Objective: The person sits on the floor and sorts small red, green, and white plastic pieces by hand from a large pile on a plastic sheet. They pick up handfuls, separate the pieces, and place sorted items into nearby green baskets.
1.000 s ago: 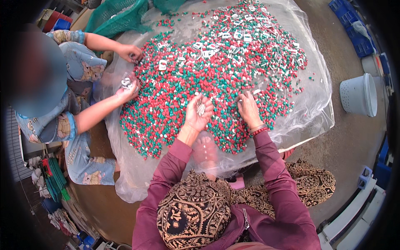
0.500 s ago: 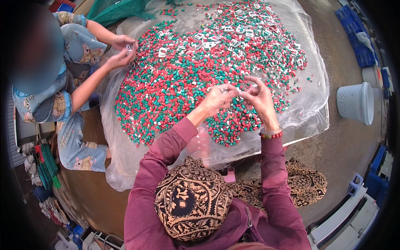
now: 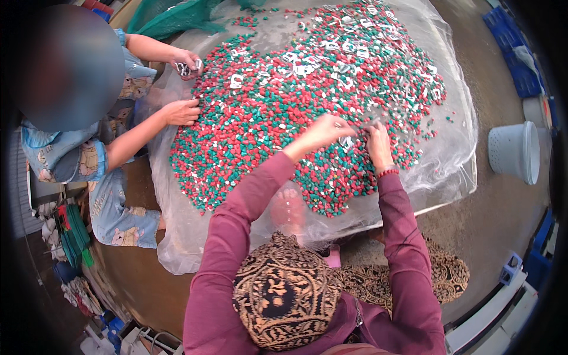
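Note:
A broad heap of small red and green pieces [image 3: 254,142], mixed with white bits, lies on a sheet of pale netting. My left hand [image 3: 322,133] hovers over the heap's near middle, its fingers pinched together. Just beneath those fingertips is a white piece [image 3: 347,141]; whether they hold it I cannot tell. My right hand [image 3: 379,145] reaches down to the heap close by, fingers bunched at the pieces and slightly blurred. What it grips, if anything, is hidden. Several white, buckle-like frames [image 3: 303,69] are scattered over the far part of the heap.
At the left a co-worker's hand [image 3: 183,112] touches the heap's edge, while their other hand [image 3: 188,65] holds white frames. Green netting [image 3: 171,18] lies at the far left. A pale blue bucket [image 3: 513,152] and blue crates [image 3: 513,56] stand to the right.
My hands, formerly together above the heap, have parted slightly; the right one has dropped to the pieces. The co-worker's hands have separated, one going down to the heap. The view has shifted a little.

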Available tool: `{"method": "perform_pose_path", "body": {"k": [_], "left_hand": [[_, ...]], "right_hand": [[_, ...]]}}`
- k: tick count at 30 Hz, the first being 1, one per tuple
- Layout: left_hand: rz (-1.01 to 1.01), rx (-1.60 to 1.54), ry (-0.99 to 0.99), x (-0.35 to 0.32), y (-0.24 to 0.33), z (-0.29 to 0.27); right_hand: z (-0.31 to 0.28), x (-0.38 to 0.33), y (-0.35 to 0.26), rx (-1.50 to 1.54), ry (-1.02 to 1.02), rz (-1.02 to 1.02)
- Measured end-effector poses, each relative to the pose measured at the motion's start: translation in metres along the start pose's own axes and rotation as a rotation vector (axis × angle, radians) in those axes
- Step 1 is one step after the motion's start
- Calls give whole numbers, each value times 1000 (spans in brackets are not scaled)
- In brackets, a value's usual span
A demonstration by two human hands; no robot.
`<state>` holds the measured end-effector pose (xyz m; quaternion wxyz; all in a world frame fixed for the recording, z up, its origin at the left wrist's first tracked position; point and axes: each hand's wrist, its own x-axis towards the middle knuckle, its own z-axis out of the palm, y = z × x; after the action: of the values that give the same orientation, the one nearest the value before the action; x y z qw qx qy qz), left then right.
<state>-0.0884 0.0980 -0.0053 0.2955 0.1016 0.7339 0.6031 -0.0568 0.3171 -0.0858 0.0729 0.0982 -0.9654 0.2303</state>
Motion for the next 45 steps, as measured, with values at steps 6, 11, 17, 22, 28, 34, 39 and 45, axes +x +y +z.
{"method": "perform_pose_path", "body": {"k": [6, 11, 17, 22, 28, 34, 39, 45], "left_hand": [[222, 960, 74, 31, -22, 47], [305, 878, 111, 21, -37, 31], [-167, -1075, -243, 1, -58, 12], [-230, -1470, -90, -42, -53, 38], [-318, -1832, -11, -37, -64, 13], [725, -1771, 273, 31, 155, -247], [486, -1625, 556, 15, 140, -282], [-18, -664, 279, 8, 50, -140]], "right_hand": [[-6, -9, -5, -39, -8, 69], [-26, -16, -39, 543, 126, 416], [-77, -6, -103, 849, 224, 347], [-90, -8, -152, 371, 67, -63], [-102, -9, -129, 600, 157, 175], [-118, -5, -81, 734, 145, 364], [-107, 2, -91, 673, 167, 320], [-74, 27, -21, 707, 218, 282]]}}
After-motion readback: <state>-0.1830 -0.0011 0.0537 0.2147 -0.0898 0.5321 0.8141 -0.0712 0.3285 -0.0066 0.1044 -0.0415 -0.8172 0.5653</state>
